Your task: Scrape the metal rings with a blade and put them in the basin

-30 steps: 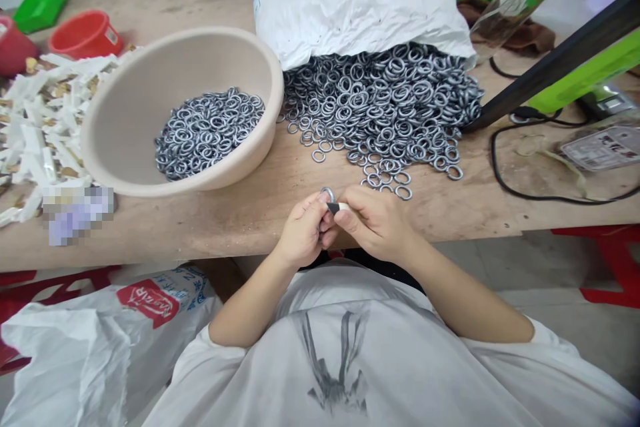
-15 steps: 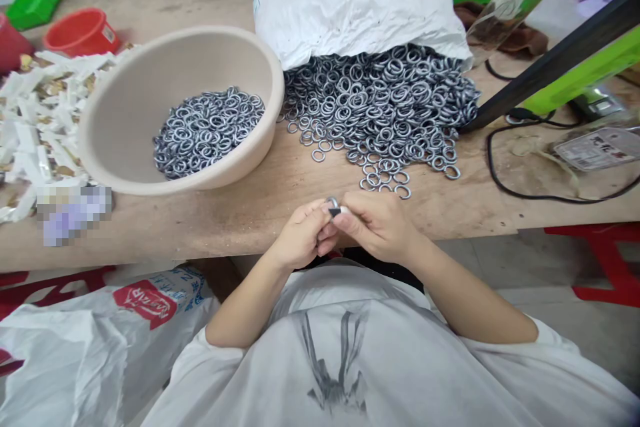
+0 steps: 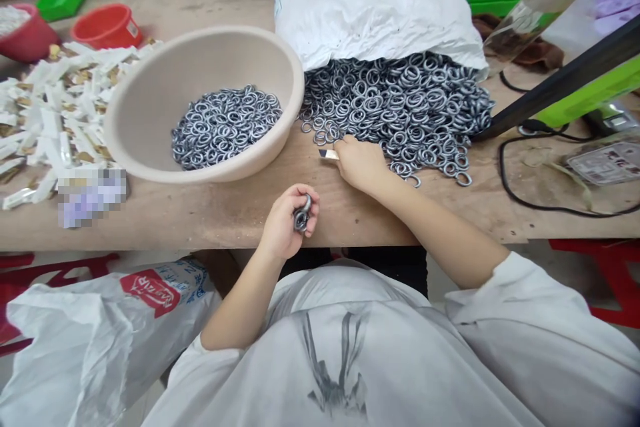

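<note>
Several grey metal rings (image 3: 302, 215) rest in my left hand (image 3: 285, 223), whose fingers curl round them above the table's front edge. My right hand (image 3: 361, 161) is at the near left edge of a heap of loose rings (image 3: 400, 100). A short flat blade (image 3: 329, 155) with a slanted dark tip sticks out to the left from its closed fingers; the fingertips are partly hidden, so I cannot tell whether they also touch a ring. Left of the heap stands a large beige basin (image 3: 135, 153) with many similar rings (image 3: 227, 127) in it.
The heap spills from a white woven sack (image 3: 375, 13). White strips (image 3: 50, 113) lie piled at left, near red bowls (image 3: 103, 30). At right, a black and lime-green bar (image 3: 565, 90) slants over the table beside a black cable (image 3: 505, 180). A plastic bag (image 3: 100, 333) sits below the table.
My hands have come apart. The right one has moved forward to the heap with the blade; the left has shifted left and turned, showing the rings in it. The view has shifted slightly.
</note>
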The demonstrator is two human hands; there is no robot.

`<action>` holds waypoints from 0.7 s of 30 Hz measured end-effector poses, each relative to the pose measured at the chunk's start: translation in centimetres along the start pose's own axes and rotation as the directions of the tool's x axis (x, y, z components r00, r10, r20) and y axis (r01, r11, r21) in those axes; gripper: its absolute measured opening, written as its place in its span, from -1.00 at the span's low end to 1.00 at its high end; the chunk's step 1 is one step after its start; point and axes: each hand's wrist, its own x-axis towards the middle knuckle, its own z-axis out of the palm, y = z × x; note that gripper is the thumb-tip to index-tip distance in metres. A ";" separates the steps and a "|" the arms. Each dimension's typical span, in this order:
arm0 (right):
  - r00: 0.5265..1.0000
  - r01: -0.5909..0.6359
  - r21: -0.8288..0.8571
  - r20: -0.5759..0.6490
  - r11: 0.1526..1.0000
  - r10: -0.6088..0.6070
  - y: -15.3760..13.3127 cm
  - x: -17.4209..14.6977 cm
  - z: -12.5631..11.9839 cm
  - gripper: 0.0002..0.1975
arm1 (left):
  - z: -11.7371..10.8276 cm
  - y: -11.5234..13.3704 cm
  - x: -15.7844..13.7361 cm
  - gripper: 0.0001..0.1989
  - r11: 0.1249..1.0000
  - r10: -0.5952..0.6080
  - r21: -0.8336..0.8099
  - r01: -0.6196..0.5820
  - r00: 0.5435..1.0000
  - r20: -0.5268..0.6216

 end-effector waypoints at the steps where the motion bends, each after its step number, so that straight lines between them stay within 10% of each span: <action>1: 1.000 -0.001 0.048 -0.011 0.999 0.002 0.1 -0.3 0.0 -0.70 | 0.0 0.0 0.2 -0.82 1.000 -0.001 -0.013 0.001 1.000 -0.017; 4: 0.999 0.030 0.386 -0.038 0.922 -0.017 0.1 -2.6 0.0 -0.81 | 0.4 -0.6 0.6 -0.67 1.000 -0.003 -0.003 0.003 0.998 -0.069; 9: 0.999 0.027 0.956 -0.014 0.293 -0.046 -1.5 -8.1 1.0 -0.70 | 2.6 -2.9 1.1 -0.51 0.995 0.043 0.090 -0.042 0.999 -0.001; 11: 0.999 0.004 0.981 -0.013 0.195 0.046 -2.1 -9.5 1.8 -0.68 | 3.3 -3.5 1.1 -0.50 0.994 0.051 0.090 -0.055 0.998 0.045; 17: 0.978 0.101 0.979 -0.131 0.177 0.164 -1.5 -10.0 2.0 -0.68 | 3.6 -3.2 1.0 -0.53 0.994 0.074 0.066 -0.084 0.987 0.143; 21: 0.916 0.302 0.871 -0.378 0.387 0.136 -0.9 -9.9 1.6 -0.79 | 3.5 -2.8 0.9 -0.50 0.998 -0.003 0.055 -0.008 0.979 0.203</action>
